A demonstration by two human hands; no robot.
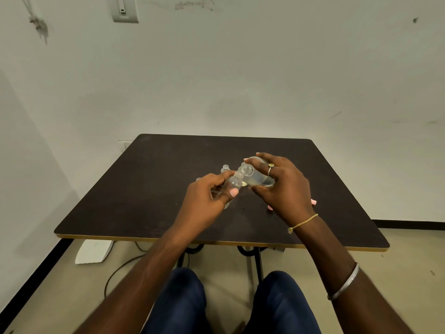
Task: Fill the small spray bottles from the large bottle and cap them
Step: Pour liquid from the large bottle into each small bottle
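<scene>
Over a dark table (144,189), the right hand (281,189) gripped a tipped large bottle (257,175), its mouth apparently touching the small bottle (232,186) that the left hand (207,201) clasped.

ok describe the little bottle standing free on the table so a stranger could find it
On the dark table, look just beyond the left hand. A small clear bottle stands upright there, uncapped, left of the tilted large bottle; unlike the held small bottle, no hand touches it.
</scene>
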